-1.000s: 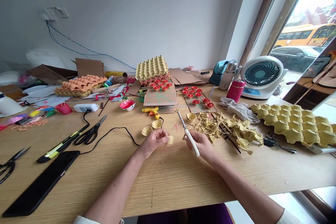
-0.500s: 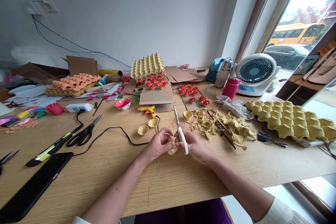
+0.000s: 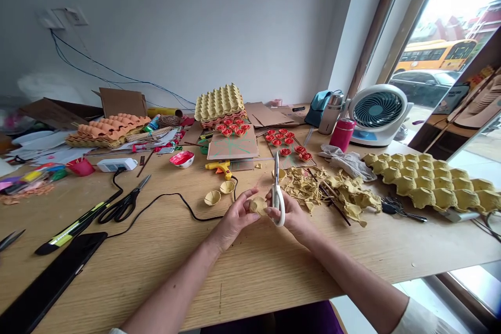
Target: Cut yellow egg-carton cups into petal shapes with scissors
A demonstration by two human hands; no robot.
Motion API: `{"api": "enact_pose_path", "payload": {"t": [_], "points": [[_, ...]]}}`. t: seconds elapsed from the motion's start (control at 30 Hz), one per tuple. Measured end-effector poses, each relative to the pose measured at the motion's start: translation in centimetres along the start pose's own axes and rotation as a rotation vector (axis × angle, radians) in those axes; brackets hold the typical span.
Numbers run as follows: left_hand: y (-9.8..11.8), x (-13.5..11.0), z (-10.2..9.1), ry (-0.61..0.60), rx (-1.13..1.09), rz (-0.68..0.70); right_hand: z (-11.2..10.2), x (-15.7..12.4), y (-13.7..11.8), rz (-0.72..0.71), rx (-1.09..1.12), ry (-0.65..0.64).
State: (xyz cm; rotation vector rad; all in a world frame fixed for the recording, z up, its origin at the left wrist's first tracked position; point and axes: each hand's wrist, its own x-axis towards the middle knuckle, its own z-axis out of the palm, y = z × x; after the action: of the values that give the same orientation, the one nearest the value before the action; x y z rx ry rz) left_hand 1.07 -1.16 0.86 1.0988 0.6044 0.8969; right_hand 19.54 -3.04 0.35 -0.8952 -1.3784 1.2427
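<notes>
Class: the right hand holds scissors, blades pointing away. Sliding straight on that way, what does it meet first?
The right hand with its scissors would probably meet the red paper flowers first; depth is unclear.

Black scissors (image 3: pixel 123 207) off to your left, yellow glue gun (image 3: pixel 219 167) ahead, red flowers (image 3: pixel 285 143) beyond, desk fan (image 3: pixel 378 112) on your right
</notes>
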Motion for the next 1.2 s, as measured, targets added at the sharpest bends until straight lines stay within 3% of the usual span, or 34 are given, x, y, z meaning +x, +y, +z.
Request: {"api": "enact_pose_path", "payload": {"t": [0.33,0.57,0.73,0.9,1.03,1.2], "points": [[-0.7,0.2,0.4,0.149,-0.161,0.003,0.1,-0.1,0.5,-0.044,0.039,0.028],[0.8,0.3,-0.4,0.259,-0.274,0.172,0.6,-0.5,0.5,0.178,0.202,-0.286],[1.4,0.1,-0.3,0.222,-0.343,0.225,0.6,-0.4,1.1,0.246,0.259,-0.424],[0.9,0.2,-0.5,0.255,-0.310,0.138,0.5,-0.3,1.2,0.180,0.201,-0.305],[0.5,0.5,-0.7,0.311,-0.260,0.164,0.4,-0.5,0.9,0.089,0.056,-0.222],[0.3,0.4,-0.7,0.319,-0.226,0.204,0.6,-0.9,0.8,-0.005,-0.147,-0.215]]}}
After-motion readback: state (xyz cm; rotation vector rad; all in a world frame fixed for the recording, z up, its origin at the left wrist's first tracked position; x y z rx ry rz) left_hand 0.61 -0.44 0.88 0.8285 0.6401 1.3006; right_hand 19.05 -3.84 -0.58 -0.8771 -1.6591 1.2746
